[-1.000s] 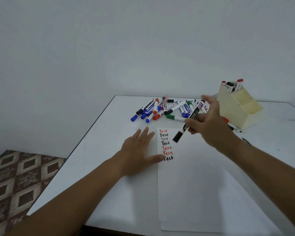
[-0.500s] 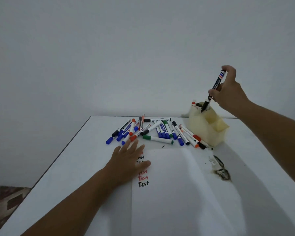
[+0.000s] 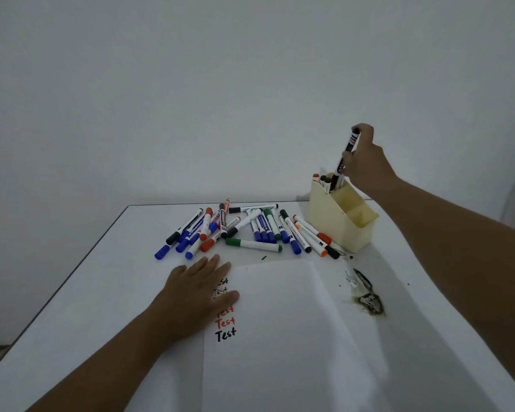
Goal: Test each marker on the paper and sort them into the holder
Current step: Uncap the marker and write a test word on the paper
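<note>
Currently the black marker (image 3: pixel 345 157) stands nearly upright, cap end down in the rear compartment of the cream holder (image 3: pixel 336 224), beside other markers stored there. The right hand (image 3: pixel 366 165) grasps its barrel with curled fingers. The left hand (image 3: pixel 198 289) lies flat, fingers extended, on the paper (image 3: pixel 280 337), partly covering the "Test" lines. Loose markers (image 3: pixel 250 230) lie piled on the table (image 3: pixel 87 292) between paper and holder.

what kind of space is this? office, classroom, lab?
Can't say for sure; probably a plain desk setup in a room: bare wall, white table with loose markers, a cream holder and test paper.
</note>
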`<action>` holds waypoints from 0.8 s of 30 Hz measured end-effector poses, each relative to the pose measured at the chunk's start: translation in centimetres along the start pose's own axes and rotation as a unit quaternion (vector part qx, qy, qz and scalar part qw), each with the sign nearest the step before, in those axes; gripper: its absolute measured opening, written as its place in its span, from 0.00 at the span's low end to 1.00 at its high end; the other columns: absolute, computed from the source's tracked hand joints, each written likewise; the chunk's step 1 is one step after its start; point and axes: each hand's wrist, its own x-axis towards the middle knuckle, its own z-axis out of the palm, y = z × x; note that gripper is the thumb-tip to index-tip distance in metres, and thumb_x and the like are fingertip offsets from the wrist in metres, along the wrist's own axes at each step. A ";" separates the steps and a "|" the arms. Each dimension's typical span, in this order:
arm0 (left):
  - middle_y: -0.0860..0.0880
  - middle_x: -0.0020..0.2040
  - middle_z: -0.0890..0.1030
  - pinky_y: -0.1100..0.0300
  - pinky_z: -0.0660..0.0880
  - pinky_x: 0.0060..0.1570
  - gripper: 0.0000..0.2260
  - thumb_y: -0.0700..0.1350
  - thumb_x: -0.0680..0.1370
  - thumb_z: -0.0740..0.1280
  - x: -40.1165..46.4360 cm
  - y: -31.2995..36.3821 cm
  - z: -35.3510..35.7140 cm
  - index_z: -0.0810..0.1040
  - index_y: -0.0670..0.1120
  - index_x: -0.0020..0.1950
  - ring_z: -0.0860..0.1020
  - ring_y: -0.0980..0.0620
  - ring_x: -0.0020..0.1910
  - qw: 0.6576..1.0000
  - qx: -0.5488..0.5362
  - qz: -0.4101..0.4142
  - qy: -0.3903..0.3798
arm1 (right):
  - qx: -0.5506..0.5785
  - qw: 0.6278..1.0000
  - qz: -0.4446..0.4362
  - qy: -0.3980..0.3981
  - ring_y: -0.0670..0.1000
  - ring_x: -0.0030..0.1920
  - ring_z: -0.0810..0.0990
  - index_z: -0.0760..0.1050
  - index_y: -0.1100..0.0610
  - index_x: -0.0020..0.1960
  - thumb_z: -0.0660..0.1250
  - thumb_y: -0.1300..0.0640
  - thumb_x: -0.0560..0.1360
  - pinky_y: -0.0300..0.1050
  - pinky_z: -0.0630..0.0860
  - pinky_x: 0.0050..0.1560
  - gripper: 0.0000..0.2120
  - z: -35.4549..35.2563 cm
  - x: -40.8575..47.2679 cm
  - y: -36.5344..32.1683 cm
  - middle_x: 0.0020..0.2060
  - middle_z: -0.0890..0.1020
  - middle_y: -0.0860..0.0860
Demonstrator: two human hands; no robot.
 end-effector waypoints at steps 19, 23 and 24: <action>0.57 0.81 0.48 0.50 0.48 0.77 0.37 0.74 0.75 0.49 0.0 0.1 -0.4 0.48 0.59 0.80 0.48 0.56 0.79 0.999 -0.045 -0.012 0.002 | -0.173 0.944 -0.197 -0.199 0.55 0.79 0.56 0.62 0.46 0.78 0.64 0.44 0.81 0.56 0.56 0.78 0.28 3.7 -10.0 -4.8 0.79 0.61 0.50; 0.59 0.80 0.55 0.47 0.59 0.75 0.36 0.74 0.74 0.54 0.5 0.0 -0.2 0.55 0.61 0.79 0.59 0.55 0.77 0.995 -0.094 -0.031 0.029 | -0.220 0.883 -0.184 -0.372 0.53 0.79 0.31 0.42 0.36 0.80 0.50 0.22 0.73 0.69 0.37 0.76 0.41 6.1 -18.6 -7.1 0.80 0.35 0.47; 0.59 0.79 0.58 0.47 0.65 0.72 0.34 0.73 0.74 0.56 0.7 -0.1 -0.3 0.59 0.61 0.78 0.64 0.55 0.75 0.991 -0.120 -0.046 0.043 | -0.230 0.870 -0.177 -0.398 0.53 0.78 0.28 0.38 0.35 0.79 0.47 0.20 0.71 0.71 0.34 0.75 0.43 6.6 -20.3 -7.2 0.79 0.31 0.46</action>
